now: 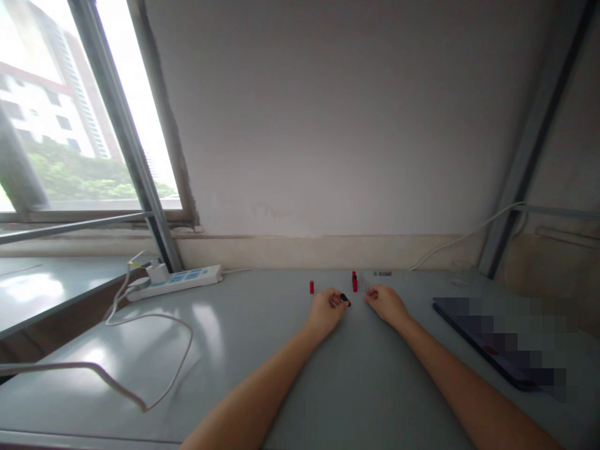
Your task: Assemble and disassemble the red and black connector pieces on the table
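My left hand (pixel 327 307) holds a small black piece (pixel 345 299) between thumb and fingers, just above the grey table. To its right, my right hand (pixel 385 302) has its fingertips pressed together; whatever they may hold is too small to make out. A red cylinder (pixel 312 287) stands on the table behind my left hand. Between and behind the hands are more red pieces with black parts (pixel 355 284). Beside them are faint clear pieces (pixel 362 282), and a row of small dark pieces (pixel 383 273) lies behind my right hand.
A white power strip (pixel 187 280) with plugs lies at the back left, its cable (pixel 187 344) looping over the table (pixel 244 350). A dark flat object (pixel 487 350), partly pixelated, is on the right. A clear round item (pixel 462 273) sits at the back right.
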